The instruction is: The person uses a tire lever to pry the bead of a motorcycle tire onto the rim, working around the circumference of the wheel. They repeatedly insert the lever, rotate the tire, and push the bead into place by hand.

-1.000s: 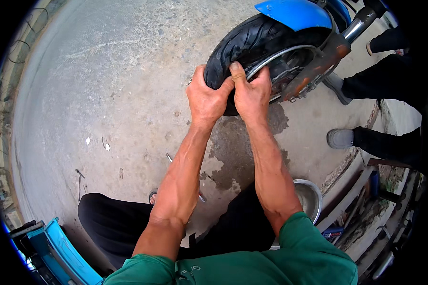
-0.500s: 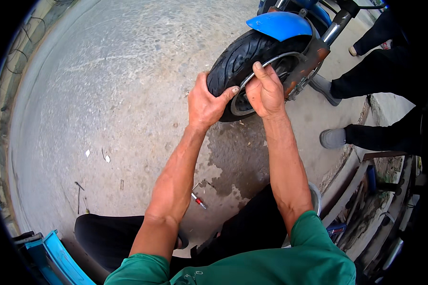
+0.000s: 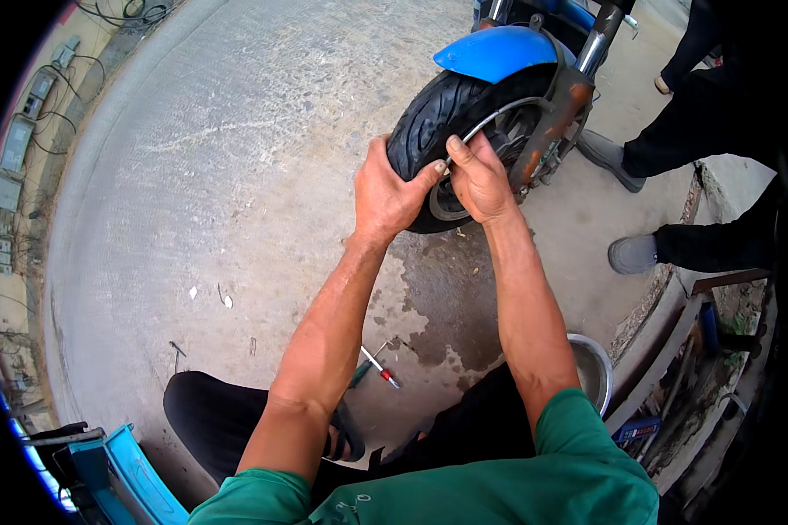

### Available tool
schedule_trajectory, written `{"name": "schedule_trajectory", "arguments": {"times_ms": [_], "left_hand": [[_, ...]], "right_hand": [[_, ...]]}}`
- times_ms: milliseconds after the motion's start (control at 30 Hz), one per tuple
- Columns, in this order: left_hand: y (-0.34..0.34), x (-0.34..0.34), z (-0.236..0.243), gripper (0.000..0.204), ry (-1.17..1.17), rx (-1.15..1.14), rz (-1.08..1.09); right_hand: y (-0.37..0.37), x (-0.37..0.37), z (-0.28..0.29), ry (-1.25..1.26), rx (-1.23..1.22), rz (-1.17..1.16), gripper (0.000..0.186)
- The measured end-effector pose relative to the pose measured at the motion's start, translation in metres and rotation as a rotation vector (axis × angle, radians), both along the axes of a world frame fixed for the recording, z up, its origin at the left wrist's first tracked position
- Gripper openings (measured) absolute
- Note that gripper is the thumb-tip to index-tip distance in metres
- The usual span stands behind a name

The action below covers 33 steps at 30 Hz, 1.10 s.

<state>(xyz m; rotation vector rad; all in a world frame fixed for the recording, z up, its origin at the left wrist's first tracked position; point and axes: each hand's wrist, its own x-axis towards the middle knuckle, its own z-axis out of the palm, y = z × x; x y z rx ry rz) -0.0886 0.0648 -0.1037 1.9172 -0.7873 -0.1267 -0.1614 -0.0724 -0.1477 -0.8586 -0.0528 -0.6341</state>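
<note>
In front of me stands the front wheel of a two-wheeler, with a black treaded tire (image 3: 433, 118) below a blue fender (image 3: 499, 52). My left hand (image 3: 385, 197) wraps round the tire's tread from the left, its thumb over the near sidewall. My right hand (image 3: 483, 185) grips the silver wheel rim (image 3: 503, 112), its fingers curled inside the wheel and partly hidden. Both thumbs lie close together where the tire meets the rim. Just right of this hand is the rusty fork leg (image 3: 543, 131).
A red-and-white hand tool (image 3: 385, 374) lies by my feet, near a wet patch (image 3: 455, 289). Right of my knee sits a metal basin (image 3: 594, 372). Another person's shoe (image 3: 632, 255) and dark trousers are at the right. A turquoise box (image 3: 144, 477) stands lower left.
My right hand has slid down and left along the rim, bringing its thumb near my left thumb. The left hand keeps its hold on the tire. The view has shifted slightly.
</note>
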Motion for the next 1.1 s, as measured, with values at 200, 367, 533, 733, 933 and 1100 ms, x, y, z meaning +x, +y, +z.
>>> {"name": "schedule_trajectory", "arguments": {"times_ms": [200,367,533,733,933,1100], "left_hand": [[-0.006,-0.005,-0.008,0.061,0.044,-0.054,0.085],[-0.010,-0.008,0.004,0.054,0.084,-0.024,0.146],[-0.013,-0.006,0.008,0.053,0.100,0.047,0.174],[-0.016,0.001,-0.018,0.049,0.102,-0.068,0.162],[-0.003,0.010,-0.018,0.049,0.067,-0.086,0.141],[-0.015,0.015,-0.004,0.053,0.110,0.034,0.088]], "right_hand": [[0.005,0.004,-0.002,0.043,-0.127,-0.154,0.050],[0.021,0.017,0.007,0.183,-0.141,-0.417,0.043],[0.025,0.019,0.009,0.389,-0.167,-0.523,0.047],[0.028,0.022,0.007,0.445,-0.241,-0.615,0.046],[0.039,0.028,0.008,0.444,-0.269,-0.586,0.050],[0.022,0.022,0.014,0.497,-0.245,-0.570,0.045]]}}
